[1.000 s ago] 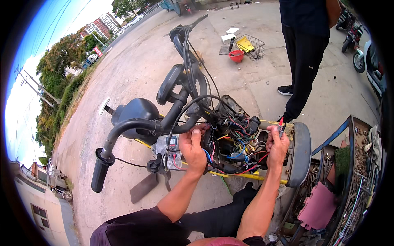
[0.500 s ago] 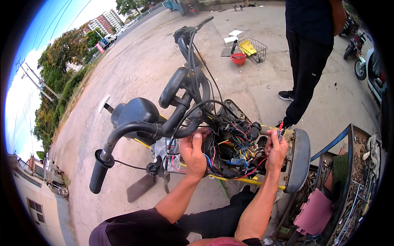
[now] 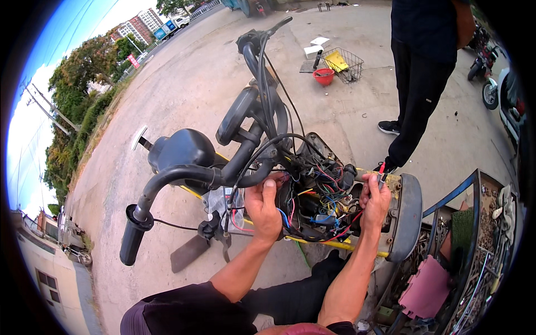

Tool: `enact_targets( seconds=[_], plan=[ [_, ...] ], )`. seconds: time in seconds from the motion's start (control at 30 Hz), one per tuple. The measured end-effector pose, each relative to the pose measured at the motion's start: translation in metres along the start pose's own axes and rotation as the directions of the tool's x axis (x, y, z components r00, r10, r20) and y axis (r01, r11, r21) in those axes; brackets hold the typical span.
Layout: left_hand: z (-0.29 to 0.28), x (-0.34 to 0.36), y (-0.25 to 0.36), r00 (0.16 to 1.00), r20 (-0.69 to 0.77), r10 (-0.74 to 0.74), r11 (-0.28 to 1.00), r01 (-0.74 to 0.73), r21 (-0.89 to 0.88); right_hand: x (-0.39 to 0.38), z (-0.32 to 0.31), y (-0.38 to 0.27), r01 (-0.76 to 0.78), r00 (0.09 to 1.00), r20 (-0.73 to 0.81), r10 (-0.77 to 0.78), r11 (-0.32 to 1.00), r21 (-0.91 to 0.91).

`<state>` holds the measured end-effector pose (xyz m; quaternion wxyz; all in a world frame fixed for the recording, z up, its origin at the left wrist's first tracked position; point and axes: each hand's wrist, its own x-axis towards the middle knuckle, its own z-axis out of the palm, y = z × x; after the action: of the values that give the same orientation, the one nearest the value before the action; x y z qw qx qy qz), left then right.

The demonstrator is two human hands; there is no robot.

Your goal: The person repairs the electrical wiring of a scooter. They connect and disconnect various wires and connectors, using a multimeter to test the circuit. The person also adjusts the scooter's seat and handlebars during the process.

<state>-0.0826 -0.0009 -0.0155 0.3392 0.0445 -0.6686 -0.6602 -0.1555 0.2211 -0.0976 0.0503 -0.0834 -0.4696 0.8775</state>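
Observation:
An electric bike stands in front of me, its black handlebar (image 3: 187, 174) over an open yellow-framed body full of tangled coloured wires (image 3: 322, 190). My left hand (image 3: 263, 206) is closed at a small connector or wire among the cables below the handlebar, the fingertips partly hidden. My right hand (image 3: 375, 204) grips red and black test probes (image 3: 382, 174) upright above the grey end piece (image 3: 406, 215) on the right. A meter in a clear plastic bag (image 3: 220, 206) lies left of my left hand, with a red lead hanging from it.
A person in dark clothes (image 3: 419, 84) stands just beyond the bike. At the lower right is a metal cart (image 3: 473, 184) with tools and a pink mat (image 3: 425, 287). A red bowl (image 3: 324, 75) and wire basket (image 3: 350, 66) lie on the concrete behind. Scooters (image 3: 501, 97) stand at the right.
Both hands keep their grips with little movement. The view has shifted slightly, and a truck on the far road shows further to the right than before.

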Motion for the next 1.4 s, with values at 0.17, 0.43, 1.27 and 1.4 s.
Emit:
enact_targets(
  seconds=[0.17,0.43,1.27,1.4],
  plan=[
    [0.000,-0.001,-0.007,0.998,-0.052,-0.027,0.997,0.023,-0.077,-0.002,-0.003,0.001,-0.020,1.000,0.010,0.020,1.000,0.006],
    [0.000,0.003,-0.006,1.000,0.001,0.002,1.000,-0.002,-0.018,-0.004,-0.002,-0.004,-0.022,1.000,0.003,0.022,0.997,0.078],
    [-0.014,-0.019,0.012,0.956,0.225,0.187,0.935,-0.244,0.259,-0.075,0.002,-0.014,0.344,0.937,-0.017,-0.348,0.933,-0.110],
    [-0.028,-0.035,0.023,0.923,0.339,0.181,0.854,-0.319,0.412,-0.109,-0.004,-0.005,0.330,0.918,-0.136,-0.372,0.908,-0.259]
  ],
)
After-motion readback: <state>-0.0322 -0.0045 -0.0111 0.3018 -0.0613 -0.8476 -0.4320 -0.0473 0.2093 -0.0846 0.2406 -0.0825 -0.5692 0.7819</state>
